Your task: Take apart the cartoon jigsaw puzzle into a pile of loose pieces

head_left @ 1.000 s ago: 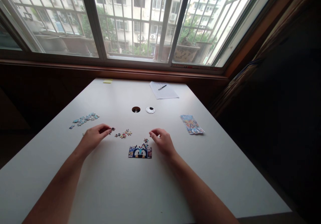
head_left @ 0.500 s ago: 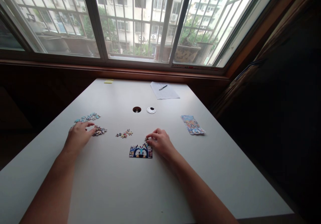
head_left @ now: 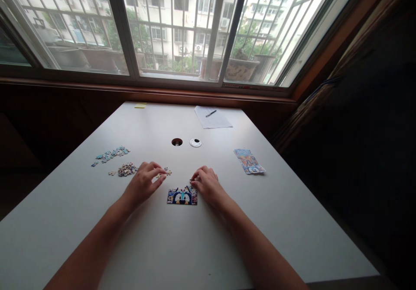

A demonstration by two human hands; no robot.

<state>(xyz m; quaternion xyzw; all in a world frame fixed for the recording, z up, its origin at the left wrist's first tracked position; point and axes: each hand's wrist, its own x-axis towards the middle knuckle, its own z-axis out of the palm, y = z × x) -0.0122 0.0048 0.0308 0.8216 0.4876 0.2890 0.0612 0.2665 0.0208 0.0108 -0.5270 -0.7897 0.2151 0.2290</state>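
Note:
A partly joined jigsaw puzzle [head_left: 182,196] lies flat in front of me, showing a dark blue cartoon face with white eyes. At its upper right corner, my right hand [head_left: 209,183] is closed, thumb and fingertips pinching a small puzzle piece [head_left: 191,180]. My left hand [head_left: 144,182] hovers over a small group of loose puzzle pieces [head_left: 168,171] and partly hides them. Its thumb and forefinger are apart, with nothing visible between them. Left of that hand sits a heap of mixed puzzle pieces [head_left: 126,169], and behind it a spread of light blue pieces [head_left: 112,154].
The white table [head_left: 156,246] reaches to the window wall. On its right lies a colourful printed picture sheet [head_left: 249,161]. A round hole [head_left: 177,142] and its white cover [head_left: 195,143] are mid-table. Farther back are paper [head_left: 214,120], a pen [head_left: 211,113] and yellow notes [head_left: 140,105].
My left hand has moved right, from the heap of mixed pieces to the small group in the middle. My right hand stays at the puzzle's corner with little movement.

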